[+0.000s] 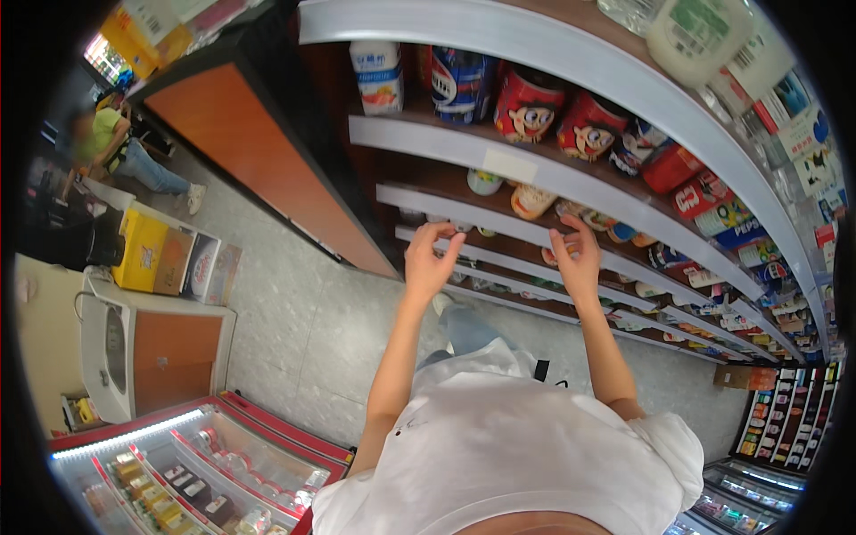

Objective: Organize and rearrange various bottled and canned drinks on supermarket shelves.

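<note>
I have the left hand (432, 254) and right hand (578, 250) raised at the shelves (428, 143), mid-frame.
Both read open on my feed, thumbs parted from curved fingers; a cream container (532, 201) and a white-and-green container (484, 182) sit just above, upper centre.

The head view looks steeply down over the white shirt (544, 446) (close below the lens) and forward onto nearby shelves (428, 143), fisheye-wide.

A white bottle (377, 78) and a blue can (460, 85) bear printed lettering (375, 53).
</note>
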Demonstrator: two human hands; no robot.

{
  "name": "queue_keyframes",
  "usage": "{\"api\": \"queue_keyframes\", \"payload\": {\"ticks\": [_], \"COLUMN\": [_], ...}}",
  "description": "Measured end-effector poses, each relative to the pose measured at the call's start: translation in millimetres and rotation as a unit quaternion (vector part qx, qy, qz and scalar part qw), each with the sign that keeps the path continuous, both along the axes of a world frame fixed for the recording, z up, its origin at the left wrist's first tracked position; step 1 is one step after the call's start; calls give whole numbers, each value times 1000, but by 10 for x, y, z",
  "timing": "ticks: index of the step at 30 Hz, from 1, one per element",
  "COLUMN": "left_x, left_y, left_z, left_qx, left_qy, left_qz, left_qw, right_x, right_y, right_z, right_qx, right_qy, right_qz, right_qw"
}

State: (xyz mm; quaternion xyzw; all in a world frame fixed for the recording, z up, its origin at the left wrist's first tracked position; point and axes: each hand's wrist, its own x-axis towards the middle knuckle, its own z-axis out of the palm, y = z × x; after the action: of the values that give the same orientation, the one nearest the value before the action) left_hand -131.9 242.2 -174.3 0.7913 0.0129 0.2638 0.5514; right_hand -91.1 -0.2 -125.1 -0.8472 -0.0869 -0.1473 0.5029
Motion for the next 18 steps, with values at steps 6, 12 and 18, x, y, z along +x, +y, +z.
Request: {"api": "queue_keyframes", "payload": {"ticks": [6, 12, 18], "left_x": [856, 1253, 1168], "left_y": [-184, -37, 340], "left_z": [460, -2, 133], "left_qx": [71, 148, 133], "left_qy": [-73, -62, -11], "left_qz": [-44, -98, -116], "left_qw": [994, 982, 984], "right_x": [274, 538, 521], "right_y": [146, 395, 410], "right_z": [-248, -273, -207], "right_qx": [-26, -85, -117], "right_qy": [-36, -98, -81], "right_qz": [-77, -90, -97], "right_qw": [996, 987, 985]}}
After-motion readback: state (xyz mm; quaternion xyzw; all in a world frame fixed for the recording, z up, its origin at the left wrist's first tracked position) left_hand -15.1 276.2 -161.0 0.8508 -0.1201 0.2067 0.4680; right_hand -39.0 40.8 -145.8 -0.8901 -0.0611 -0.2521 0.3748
